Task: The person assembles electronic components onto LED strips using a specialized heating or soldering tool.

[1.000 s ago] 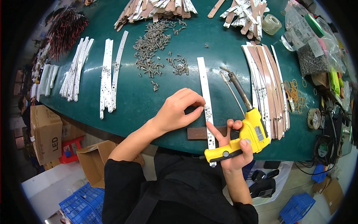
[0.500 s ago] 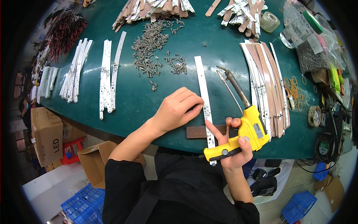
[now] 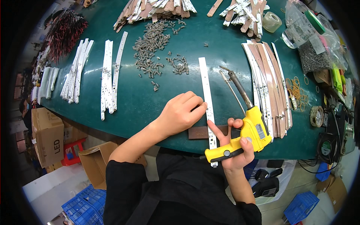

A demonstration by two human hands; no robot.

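Note:
A narrow white circuit board strip (image 3: 205,82) lies lengthwise before me, crossing a dark brown block (image 3: 198,132) near the table's front edge. My left hand (image 3: 182,112) is closed at the strip's left side, with thumb and fingertips pinched together; whatever they hold is too small to make out. In my right hand (image 3: 240,150) rests a yellow soldering gun (image 3: 258,127), gripped between thumb and curled fingers. Its dark metal tip and thin feed tube (image 3: 233,90) point away from me, to the right of the strip. One stretched finger of that hand presses on the strip.
Small metal-coloured parts (image 3: 150,45) lie heaped beyond my left hand. White strips (image 3: 107,78) are laid out at left, and brown and white strips (image 3: 268,86) are stacked at right. Rubber bands (image 3: 296,93), a tape roll (image 3: 271,21) and a bag of parts (image 3: 315,56) are at far right.
My left hand has moved slightly right and downward along the strip. The strip's far end has swung a little to the right. My right hand keeps its hold on the soldering gun.

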